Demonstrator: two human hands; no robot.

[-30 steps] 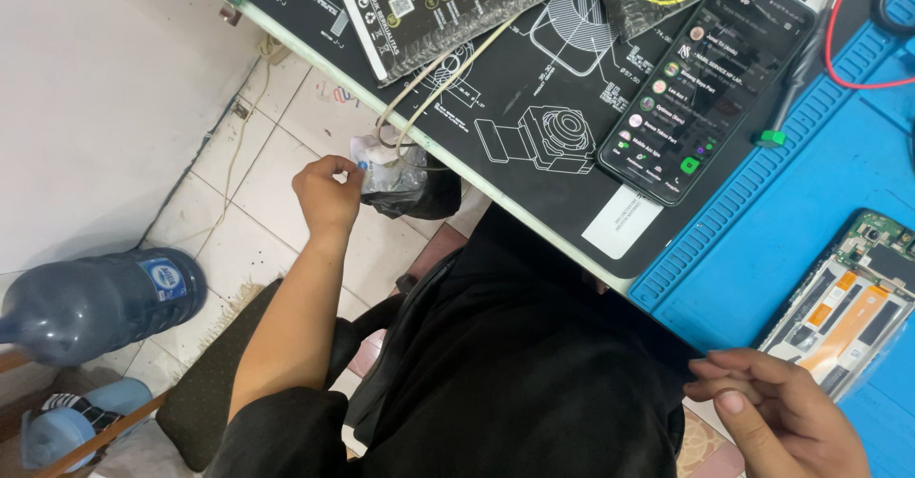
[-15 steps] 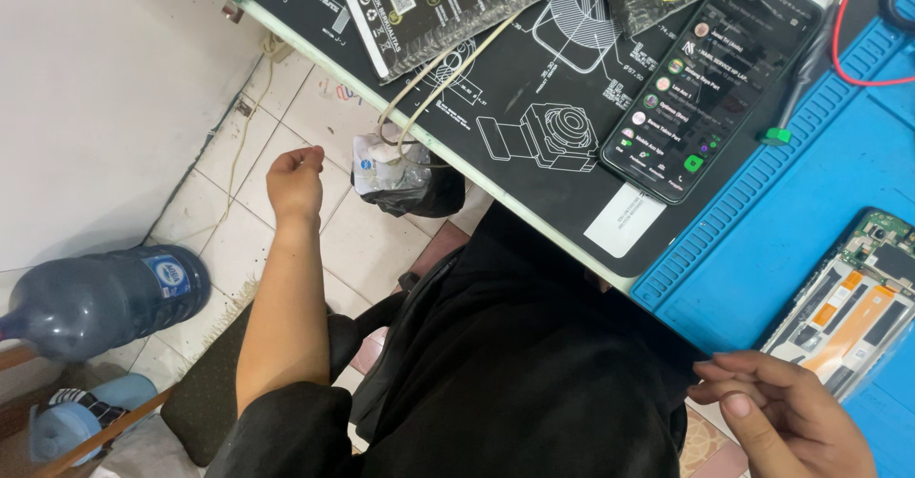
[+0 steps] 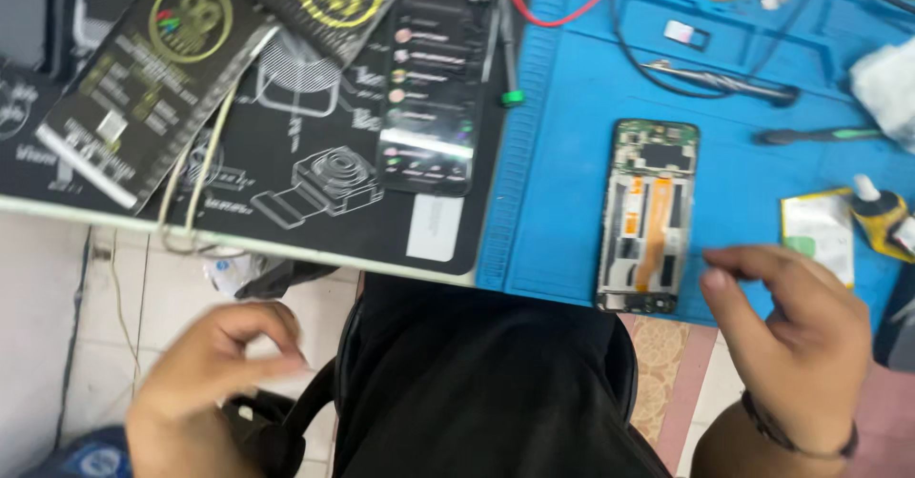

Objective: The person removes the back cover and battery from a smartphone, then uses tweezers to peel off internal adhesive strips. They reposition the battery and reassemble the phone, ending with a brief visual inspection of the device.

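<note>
Right hand (image 3: 791,345) empty, near opened phone (image 3: 648,216) | left hand (image 3: 205,373) empty, below table edge (image 3: 286,244)

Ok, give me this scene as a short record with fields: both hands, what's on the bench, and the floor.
left hand: empty, fingers curled, below the bench edge over the tiled floor
right hand: empty, open, just right of the opened phone, not touching
opened phone: back off, insides showing, flat on the blue mat
black mat: holds an intact phone, screen lit
tools: tweezers, screwdriver
glue bottle: yellow, right edge
</note>
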